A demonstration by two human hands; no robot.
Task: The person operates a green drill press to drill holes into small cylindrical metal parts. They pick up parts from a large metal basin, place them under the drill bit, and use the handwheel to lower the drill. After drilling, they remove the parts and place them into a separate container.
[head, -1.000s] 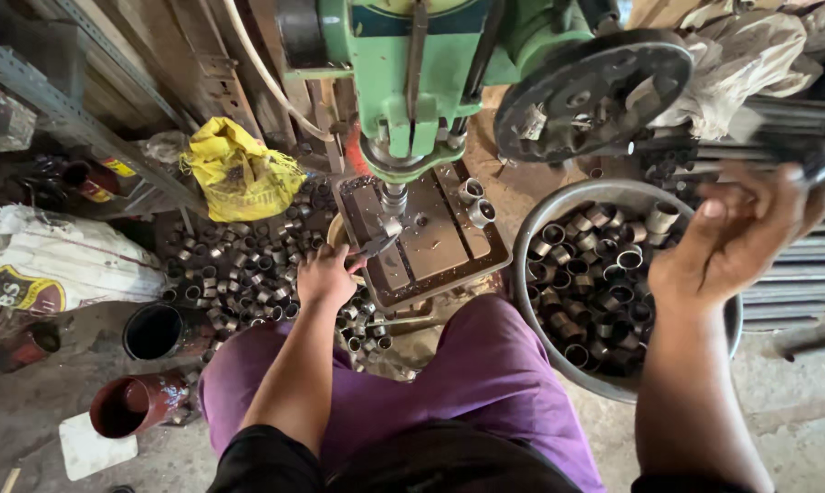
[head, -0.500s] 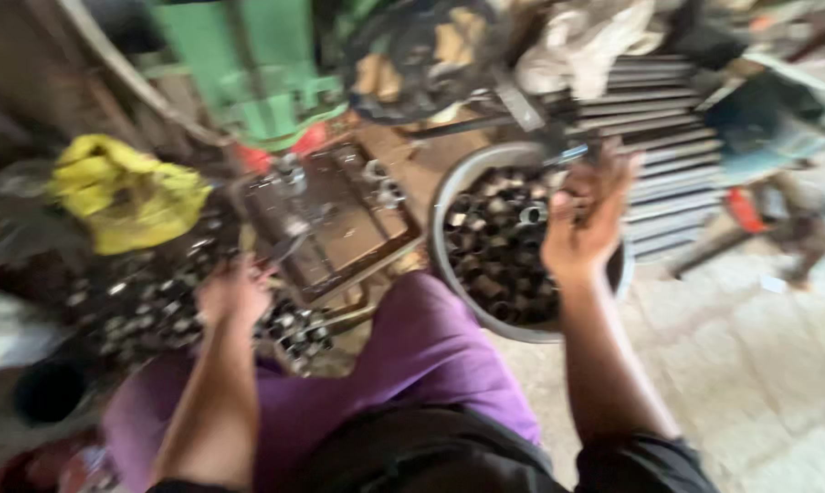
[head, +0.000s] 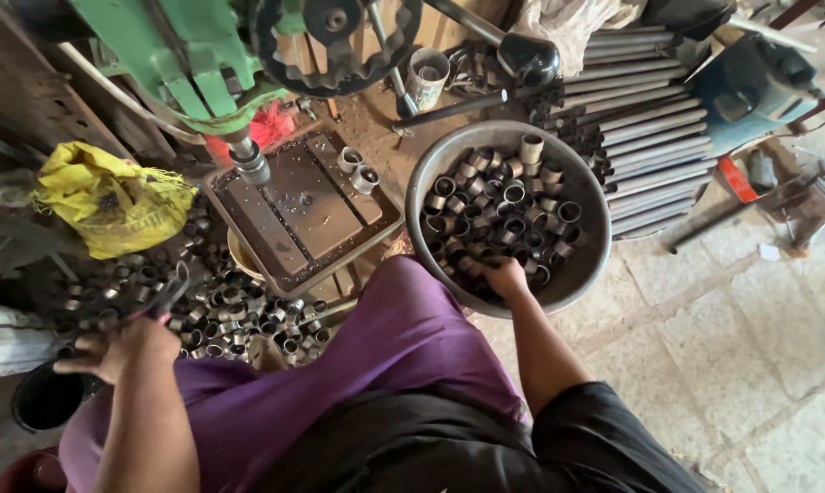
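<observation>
My right hand [head: 506, 274] reaches into a round grey metal basin [head: 593, 265] full of short metal sleeves [head: 504, 205]. Its fingers curl down among the sleeves at the near rim, closed around one of them. My left hand [head: 115, 351] is low at the left, palm down over a heap of the same sleeves [head: 239, 315] on the floor. A dark tool [head: 164, 294] lies right by it, and whether the hand grips it is unclear. Between the hands stands a green drill press [head: 184, 55] with a dark table [head: 298, 215]. Two sleeves [head: 357, 169] sit on that table.
My purple-clad lap [head: 376, 356] fills the middle. A yellow bag [head: 111, 205] lies left, a black pot [head: 42, 397] near my left hand. Long metal tubes [head: 650, 128] are stacked right of the basin. A black handwheel [head: 335, 41] and lever [head: 472, 105] stick out overhead.
My right hand has dropped from the raised lever into the basin. My left hand has moved from the drill table back to the floor heap. The camera has swung right.
</observation>
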